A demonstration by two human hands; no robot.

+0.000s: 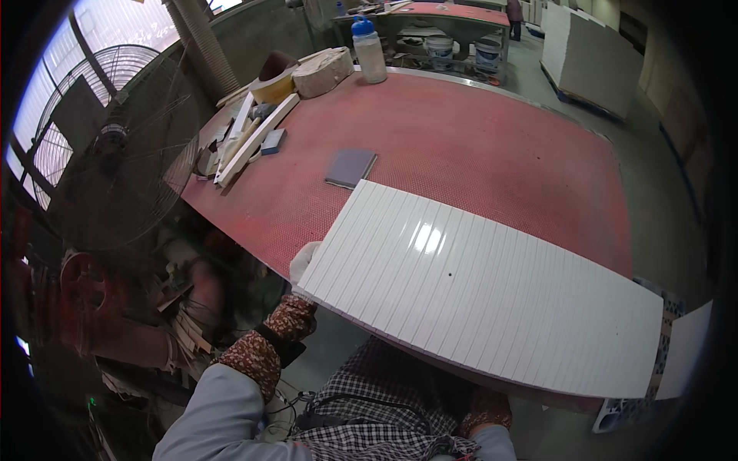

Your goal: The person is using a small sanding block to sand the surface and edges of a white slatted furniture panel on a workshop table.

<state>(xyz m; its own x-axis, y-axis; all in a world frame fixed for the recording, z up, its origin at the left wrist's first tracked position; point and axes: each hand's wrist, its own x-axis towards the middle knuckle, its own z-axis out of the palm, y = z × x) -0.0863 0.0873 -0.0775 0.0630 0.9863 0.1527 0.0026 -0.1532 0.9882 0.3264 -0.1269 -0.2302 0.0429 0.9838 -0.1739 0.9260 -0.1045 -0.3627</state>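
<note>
A long white panel (492,284) with narrow parallel grooves and a glossy face extends across the near part of the red table. Its near side reaches over the table's front edge. My left hand (304,260), in a whitish glove, is closed around the panel's left end, with some fingers hidden by it. Below the panel's near edge only my right sleeve cuff shows; the right hand itself is hidden. Just past the panel's far left corner, a flat grey-purple sanding pad (351,167) lies on the textured red table top (461,146).
White strips (257,140), a small blue block (274,141), tape rolls (323,72) and a blue-capped bottle (369,50) occupy the table's far left. A large fan (115,146) stands left. Another white board (688,353) is at the right, a large white stack (592,61) farther back.
</note>
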